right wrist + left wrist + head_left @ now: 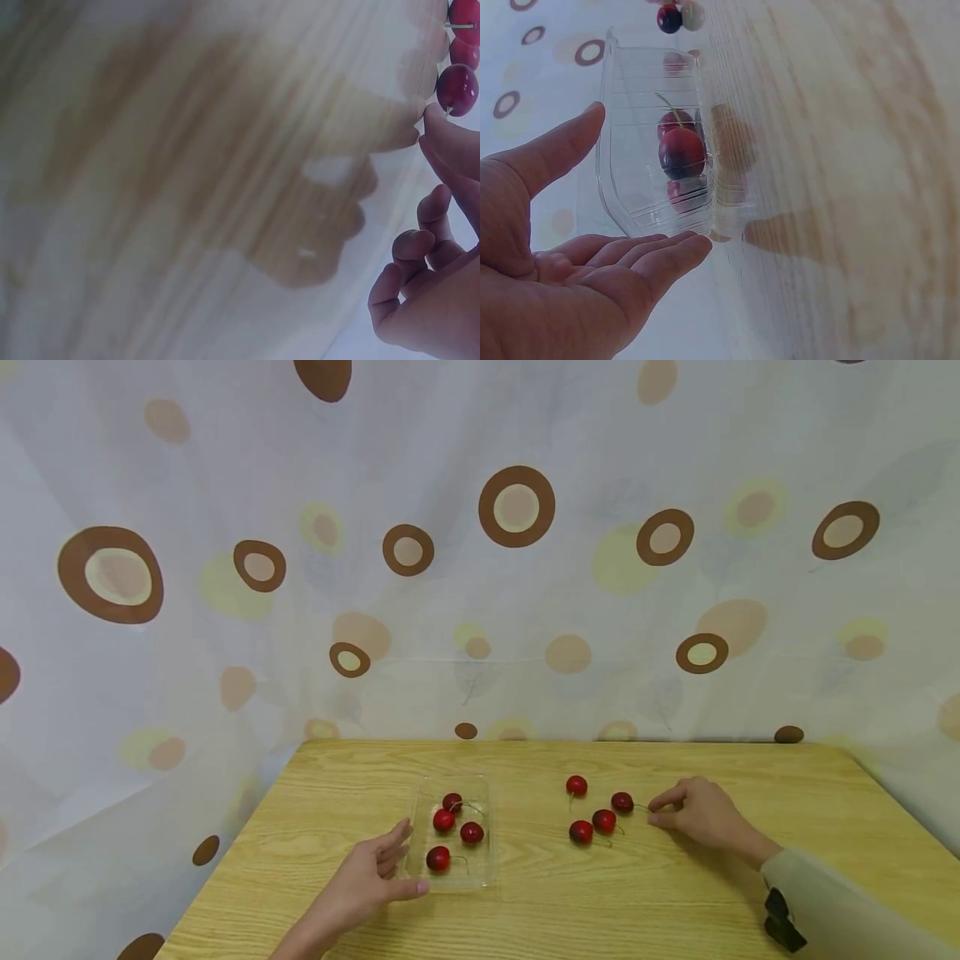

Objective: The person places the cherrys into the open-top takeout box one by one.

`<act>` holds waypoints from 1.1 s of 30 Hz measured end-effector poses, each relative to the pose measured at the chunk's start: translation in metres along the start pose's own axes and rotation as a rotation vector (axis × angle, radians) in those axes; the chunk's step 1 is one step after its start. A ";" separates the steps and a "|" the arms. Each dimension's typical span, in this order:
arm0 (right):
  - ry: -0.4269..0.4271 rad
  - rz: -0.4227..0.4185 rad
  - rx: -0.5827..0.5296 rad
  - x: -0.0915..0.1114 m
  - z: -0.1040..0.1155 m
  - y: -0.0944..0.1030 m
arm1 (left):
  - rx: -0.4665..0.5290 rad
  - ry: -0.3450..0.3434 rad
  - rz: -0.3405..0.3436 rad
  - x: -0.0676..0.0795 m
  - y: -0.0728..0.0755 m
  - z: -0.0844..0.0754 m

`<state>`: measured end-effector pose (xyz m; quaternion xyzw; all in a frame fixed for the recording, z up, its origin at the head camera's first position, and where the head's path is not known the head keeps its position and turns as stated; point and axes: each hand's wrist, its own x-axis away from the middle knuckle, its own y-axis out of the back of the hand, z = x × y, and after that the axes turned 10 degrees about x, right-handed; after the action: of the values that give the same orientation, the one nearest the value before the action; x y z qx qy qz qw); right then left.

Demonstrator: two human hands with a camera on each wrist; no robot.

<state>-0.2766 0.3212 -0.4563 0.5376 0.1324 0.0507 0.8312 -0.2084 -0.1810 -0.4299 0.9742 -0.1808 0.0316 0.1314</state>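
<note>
A clear plastic box (491,852) stands on the left of the table, with several red cherries (472,833) inside. My left hand (367,885) rests against its left side, thumb spread toward the near edge; in the left wrist view the relaxed fingers (667,259) lie along one wall. On the right, the thumb and index finger of my right hand (701,814) pinch the stem of a dark red cherry (622,802). That cherry (457,90) appears just past the fingertips in the right wrist view, the other fingers loosely curled.
Left of the pinched cherry lie a few more: one bright red cherry (577,786) farther back, and two others (603,821) and a nearer cherry (581,832). The wooden table (540,910) ends at a patterned curtain (517,602) behind.
</note>
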 end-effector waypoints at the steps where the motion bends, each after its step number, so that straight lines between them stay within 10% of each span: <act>1: -0.006 0.000 -0.002 0.000 0.000 0.000 | -0.004 0.000 -0.001 0.000 0.000 0.000; 33: -0.297 0.062 -0.353 0.002 0.023 0.007 | -0.003 -0.030 0.007 0.002 -0.001 -0.001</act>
<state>-0.2678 0.3042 -0.4418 0.3895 -0.0192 0.0189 0.9206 -0.2063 -0.1807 -0.4290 0.9737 -0.1861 0.0173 0.1301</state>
